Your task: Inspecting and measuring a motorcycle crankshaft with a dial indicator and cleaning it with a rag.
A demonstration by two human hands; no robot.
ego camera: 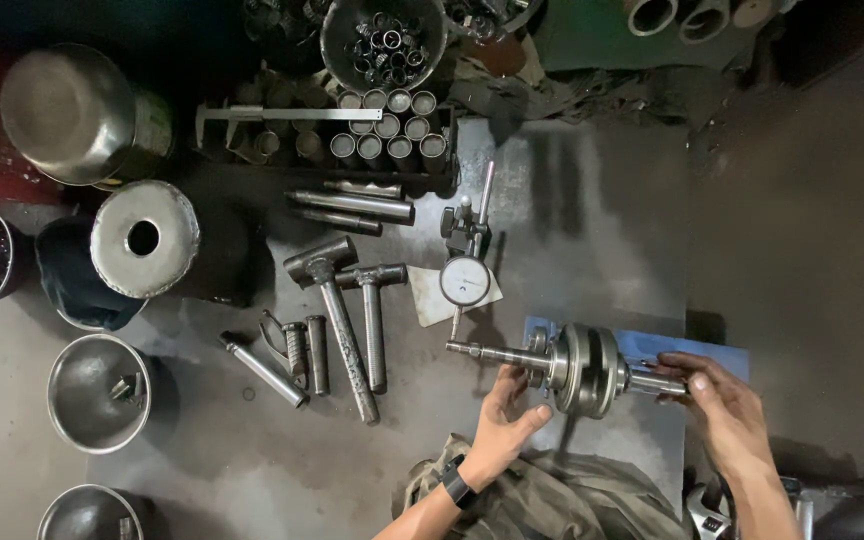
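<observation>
Nearest, at 6 o'clock, a crumpled olive cloth point(552, 495) lies over the person's lap, its lower part cut off by the frame edge. Just above it the left hand point(508, 418), a black watch on the wrist, has its fingers spread and curled up against the left side of the crankshaft point(577, 368), thumb under the flywheel. At 4 o'clock the right hand point(727, 398) pinches the right shaft end with fingers drawn together around it; that shaft tip is mostly hidden by them. The crankshaft lies level, its long axis running 9 to 3 o'clock, over a blue support point(672, 348) that is largely covered. A wrench head point(704, 515) at 5 o'clock is half out of view.

Just beyond, toward 12 o'clock, a dial gauge point(465, 280) on its stand points its stem down at the left shaft. At 9 to 10 o'clock two hammers point(347, 300) and loose pins point(297, 355) lie on the steel plate point(572, 220). Metal bowls point(100, 392) line the left edge, their contents dim. Farthest, at 12 o'clock, a tray of cylindrical sleeves point(387, 130), a caliper point(287, 115) and a bowl of rings point(384, 42) sit in deep shadow, hard to make out.
</observation>
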